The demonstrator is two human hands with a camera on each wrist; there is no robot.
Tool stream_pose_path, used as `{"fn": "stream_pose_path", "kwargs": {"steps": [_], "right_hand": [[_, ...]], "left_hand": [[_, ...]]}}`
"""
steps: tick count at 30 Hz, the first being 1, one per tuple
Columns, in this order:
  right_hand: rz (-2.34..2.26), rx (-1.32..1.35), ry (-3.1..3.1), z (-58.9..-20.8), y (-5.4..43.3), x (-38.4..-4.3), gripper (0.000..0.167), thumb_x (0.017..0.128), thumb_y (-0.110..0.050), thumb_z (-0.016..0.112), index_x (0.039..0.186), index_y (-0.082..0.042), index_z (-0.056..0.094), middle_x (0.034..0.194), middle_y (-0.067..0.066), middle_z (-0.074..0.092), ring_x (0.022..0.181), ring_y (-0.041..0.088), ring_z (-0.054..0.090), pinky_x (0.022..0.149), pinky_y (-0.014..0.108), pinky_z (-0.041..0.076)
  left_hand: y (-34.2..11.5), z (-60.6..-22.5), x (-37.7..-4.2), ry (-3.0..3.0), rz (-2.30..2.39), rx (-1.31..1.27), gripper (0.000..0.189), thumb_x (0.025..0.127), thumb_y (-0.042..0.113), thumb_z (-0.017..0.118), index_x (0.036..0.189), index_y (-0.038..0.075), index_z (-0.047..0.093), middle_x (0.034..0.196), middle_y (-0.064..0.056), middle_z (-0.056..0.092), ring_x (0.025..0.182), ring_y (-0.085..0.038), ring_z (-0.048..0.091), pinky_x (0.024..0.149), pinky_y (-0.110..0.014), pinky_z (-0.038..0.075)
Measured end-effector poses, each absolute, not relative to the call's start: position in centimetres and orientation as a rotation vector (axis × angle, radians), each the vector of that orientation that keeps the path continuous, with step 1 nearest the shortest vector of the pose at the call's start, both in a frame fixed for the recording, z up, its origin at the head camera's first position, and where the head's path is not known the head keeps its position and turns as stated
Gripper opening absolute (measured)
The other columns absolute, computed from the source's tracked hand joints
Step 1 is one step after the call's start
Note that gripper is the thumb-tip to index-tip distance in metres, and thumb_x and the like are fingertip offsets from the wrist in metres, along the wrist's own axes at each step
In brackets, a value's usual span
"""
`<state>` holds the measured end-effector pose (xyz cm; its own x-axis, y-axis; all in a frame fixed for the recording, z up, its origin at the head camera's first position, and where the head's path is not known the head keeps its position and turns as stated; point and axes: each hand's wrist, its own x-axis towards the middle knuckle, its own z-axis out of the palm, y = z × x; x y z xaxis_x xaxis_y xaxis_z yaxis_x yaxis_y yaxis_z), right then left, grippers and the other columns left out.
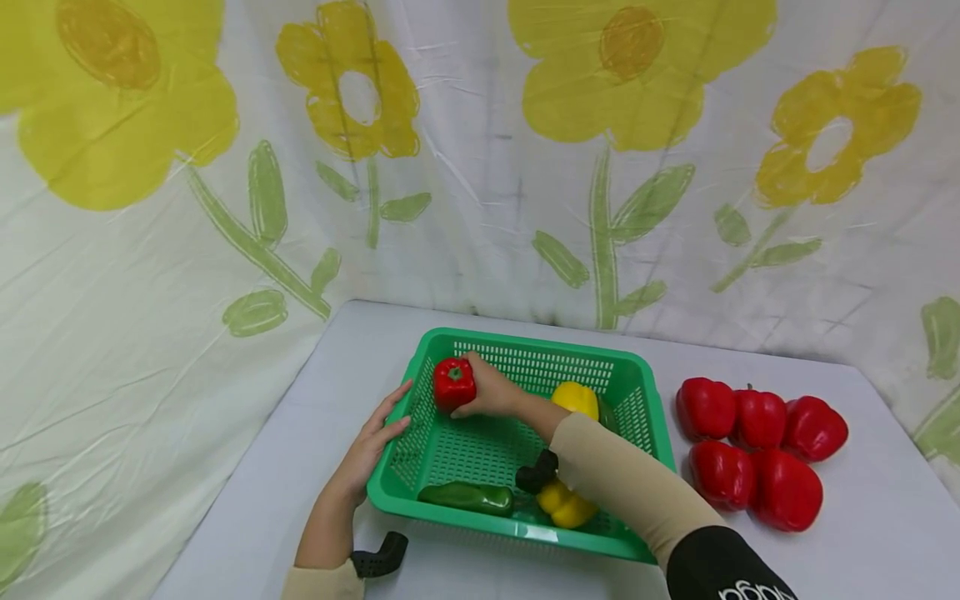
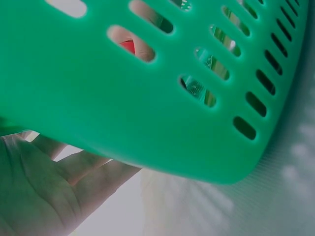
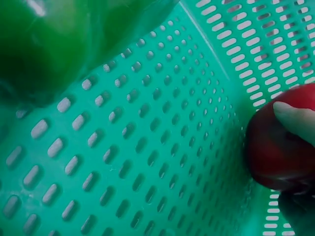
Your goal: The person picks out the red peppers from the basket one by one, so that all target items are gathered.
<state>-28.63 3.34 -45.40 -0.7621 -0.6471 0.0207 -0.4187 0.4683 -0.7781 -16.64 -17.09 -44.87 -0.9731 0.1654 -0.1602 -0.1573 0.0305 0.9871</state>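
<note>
My right hand [image 1: 491, 390] grips a red bell pepper [image 1: 454, 385] inside the green plastic basket [image 1: 536, 340], near its far left corner. The right wrist view shows a fingertip [image 3: 294, 118] on the pepper's dark red side, close to the slotted wall. Against the basket's left side rests my left hand [image 1: 367, 454], its fingers extended along the rim. A long green pepper [image 1: 468, 497] lies at the basket's near side. One yellow bell pepper [image 1: 575, 398] sits toward the back right and another [image 1: 566, 506] near the front, both partly hidden by my right arm.
Several red bell peppers [image 1: 757, 450] lie grouped on the white table [image 1: 307, 417], to the right of the basket. Behind the table hangs a white cloth [image 1: 472, 208] painted with yellow flowers. Dark wrist devices [image 1: 382, 557] sit on both arms.
</note>
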Motion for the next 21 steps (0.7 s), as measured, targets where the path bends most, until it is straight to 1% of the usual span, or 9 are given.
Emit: {"fn": "stream_pose_path", "kwargs": {"steps": [4,9,12,17,21], "right_hand": [[-1.17,-0.873,2.432,-45.0,3.4,-28.4,0.08,0.07,-0.016,0.082,0.131,-0.002,0.032,0.127,0.013,0.051,0.114,0.024,0.053,0.092,0.036,0.048],[-1.181,-0.828,2.406,-44.4,3.5,-28.0,0.077,0.073,-0.025,0.08,0.131,-0.003,0.034,0.124,0.012,0.053,0.108,0.022,0.055,0.083,0.031,0.052],[-1.201,-0.791,2.378,-43.9,3.7,-27.7,0.075,0.075,-0.028,0.078,0.132,-0.004,0.035,0.123,0.011,0.054,0.106,0.022,0.055,0.079,0.031,0.053],[-1.2,-0.779,2.348,-43.2,4.4,-27.1,0.073,0.077,-0.031,0.076,0.132,-0.005,0.037,0.123,0.01,0.055,0.105,0.022,0.055,0.079,0.031,0.053],[-1.203,-0.776,2.32,-42.7,5.1,-26.6,0.073,0.077,-0.03,0.075,0.134,-0.006,0.037,0.125,0.011,0.054,0.108,0.024,0.055,0.079,0.032,0.053]], "left_hand": [[-17.0,-44.8,-16.7,2.068,2.045,0.017,0.05,0.099,0.023,0.039,0.146,0.035,0.025,0.156,0.002,0.012,0.142,-0.028,0.02,0.107,-0.053,0.03],[-17.1,-44.8,-16.6,2.062,2.041,0.012,0.05,0.099,0.024,0.038,0.146,0.035,0.025,0.156,0.002,0.012,0.141,-0.027,0.02,0.108,-0.051,0.03],[-17.1,-44.9,-16.6,2.064,2.033,0.013,0.05,0.099,0.024,0.038,0.146,0.034,0.024,0.156,0.001,0.011,0.141,-0.028,0.02,0.107,-0.051,0.031],[-17.2,-44.9,-16.6,2.067,2.034,0.019,0.049,0.1,0.022,0.037,0.146,0.034,0.025,0.156,0.001,0.011,0.142,-0.029,0.019,0.107,-0.052,0.03],[-17.1,-44.9,-16.7,2.069,2.035,0.022,0.05,0.099,0.023,0.038,0.146,0.033,0.025,0.156,0.001,0.011,0.142,-0.028,0.018,0.108,-0.052,0.029]]}}
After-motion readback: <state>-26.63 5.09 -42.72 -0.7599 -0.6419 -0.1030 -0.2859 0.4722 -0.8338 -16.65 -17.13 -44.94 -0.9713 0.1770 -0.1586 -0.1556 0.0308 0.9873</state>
